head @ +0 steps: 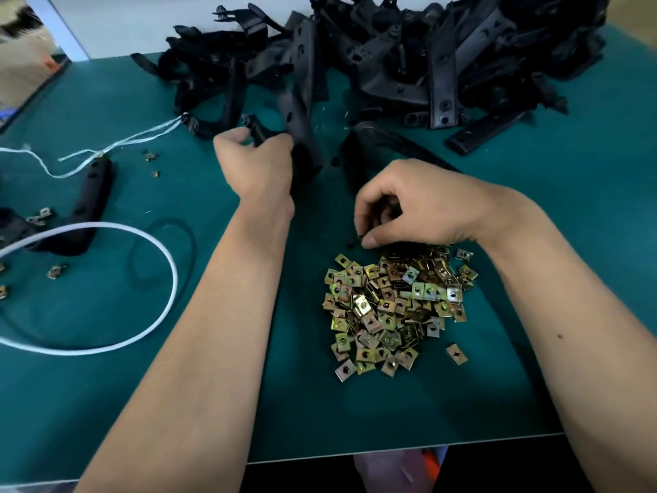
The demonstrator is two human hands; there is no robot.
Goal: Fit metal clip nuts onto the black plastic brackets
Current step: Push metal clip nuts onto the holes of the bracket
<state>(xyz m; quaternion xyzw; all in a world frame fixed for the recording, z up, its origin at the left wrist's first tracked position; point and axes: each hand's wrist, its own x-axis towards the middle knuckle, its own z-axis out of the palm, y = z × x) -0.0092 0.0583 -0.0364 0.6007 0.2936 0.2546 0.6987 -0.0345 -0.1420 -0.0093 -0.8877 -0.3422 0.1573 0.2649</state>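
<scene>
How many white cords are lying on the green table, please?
2. A thin string trails from the black brackets to the left edge; a thicker cable loops left of the left forearm. Others may lie outside the view.

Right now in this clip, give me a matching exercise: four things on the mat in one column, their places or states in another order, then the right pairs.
Things:
1. left hand
2. right hand
3. pile of clip nuts
4. white cord

Places or states:
A. looped on the green mat, at its left
B. gripping a black bracket
C. heaped near the mat's front edge
D. fingers curled, pinching at the far edge of the nuts

Pairs: 1-B, 2-D, 3-C, 4-A
</scene>
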